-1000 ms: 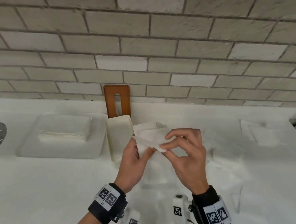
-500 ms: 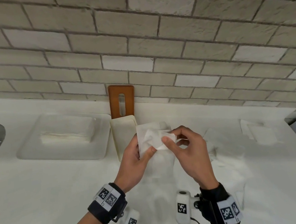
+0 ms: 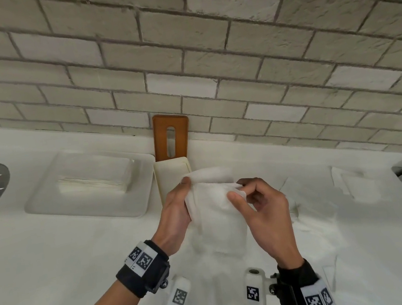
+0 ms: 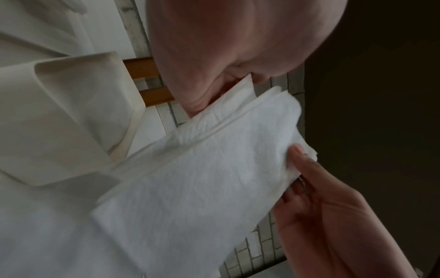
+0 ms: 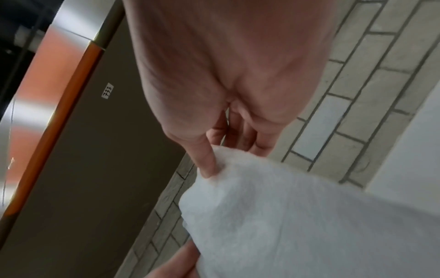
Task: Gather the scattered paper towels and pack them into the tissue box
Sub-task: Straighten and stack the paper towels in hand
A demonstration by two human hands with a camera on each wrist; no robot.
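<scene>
Your left hand (image 3: 175,213) and right hand (image 3: 260,206) each pinch one side of a folded white paper towel (image 3: 212,202), held above the white counter (image 3: 55,265). The cream tissue box (image 3: 171,172) sits just beyond it at 12 o'clock, its brown slotted lid (image 3: 171,138) leaning on the brick wall (image 3: 205,47). More paper towels (image 3: 350,182) lie at 3 o'clock; a stack rests in the tray (image 3: 90,187) at 10 o'clock.

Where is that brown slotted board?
In the head view, the brown board leans upright against the brick wall, just behind the cream box, centre-left.
</scene>
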